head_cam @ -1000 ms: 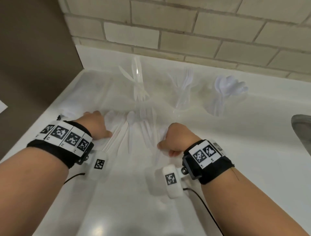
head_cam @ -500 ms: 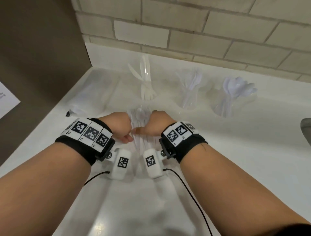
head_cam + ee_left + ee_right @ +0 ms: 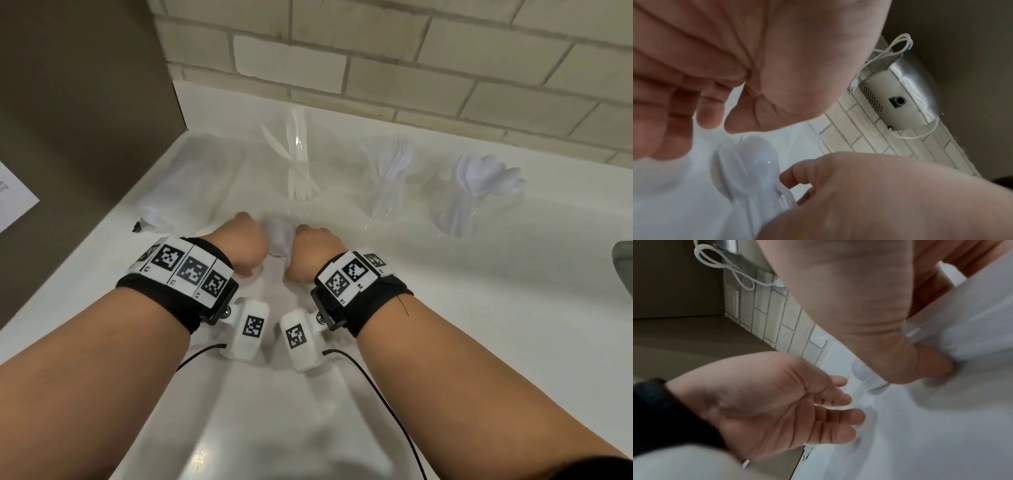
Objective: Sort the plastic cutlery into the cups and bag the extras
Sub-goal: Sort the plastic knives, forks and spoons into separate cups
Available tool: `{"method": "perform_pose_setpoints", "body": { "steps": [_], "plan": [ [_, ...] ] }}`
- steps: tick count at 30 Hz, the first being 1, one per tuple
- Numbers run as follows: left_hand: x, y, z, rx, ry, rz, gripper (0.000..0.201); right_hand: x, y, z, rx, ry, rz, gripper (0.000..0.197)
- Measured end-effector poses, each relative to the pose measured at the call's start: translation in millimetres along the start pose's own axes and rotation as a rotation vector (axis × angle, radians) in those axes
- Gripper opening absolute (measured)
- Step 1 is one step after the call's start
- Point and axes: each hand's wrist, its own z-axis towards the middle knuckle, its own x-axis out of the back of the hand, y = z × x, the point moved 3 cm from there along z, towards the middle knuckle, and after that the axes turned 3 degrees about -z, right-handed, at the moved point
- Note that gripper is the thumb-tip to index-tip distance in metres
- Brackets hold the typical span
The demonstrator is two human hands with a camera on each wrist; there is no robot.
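Note:
Both hands meet at the middle of the white counter (image 3: 445,325) around a bundle of loose white plastic cutlery (image 3: 280,238). My right hand (image 3: 313,248) grips the bundle, its thumb (image 3: 920,368) curled over the handles (image 3: 966,331). My left hand (image 3: 245,245) lies against the other side, palm open and fingers loosely bent (image 3: 846,399). Spoon bowls (image 3: 750,162) stick out between the hands. Behind stand three clear cups: knives (image 3: 298,161), forks (image 3: 394,174), spoons (image 3: 479,192). A clear plastic bag (image 3: 185,192) lies at the back left.
A brick-tiled wall (image 3: 376,68) runs behind the cups, and a brown wall (image 3: 85,102) closes the left side. A sink rim (image 3: 623,267) shows at the right edge. A metal dispenser (image 3: 900,100) with a white cord hangs on the wall above.
The hands were apart over scattered cutlery on the counter. They have swept together toward the middle, and the pieces are now gathered into one bundle between them.

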Motion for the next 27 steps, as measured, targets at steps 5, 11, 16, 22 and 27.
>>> {"method": "perform_pose_setpoints", "body": {
  "steps": [5, 11, 16, 22, 27],
  "plan": [
    [0.4, 7.0, -1.2, -0.164, -0.036, 0.146, 0.072, -4.5, -0.9, -6.2, 0.025, 0.03, -0.036, 0.055],
    [-10.0, 5.4, -6.7, -0.184, -0.102, 0.089, 0.059, -10.7, -0.4, -7.2, 0.021, 0.065, 0.028, 0.052],
    [-6.3, 3.3, -7.0, -0.214, -0.134, -0.177, 0.068, -13.0, 1.8, -6.7, 0.076, 0.108, 0.048, 0.043],
    [2.1, -6.7, -4.6, -0.23, -0.003, -0.537, 0.062, -10.4, 2.8, -10.2, 0.187, 0.165, -0.034, 0.022],
    [7.1, -12.4, -14.7, -0.181, 0.095, -1.149, 0.034, 20.6, 21.3, -14.8, 0.17, 0.207, 0.225, 0.019]
  ]
}}
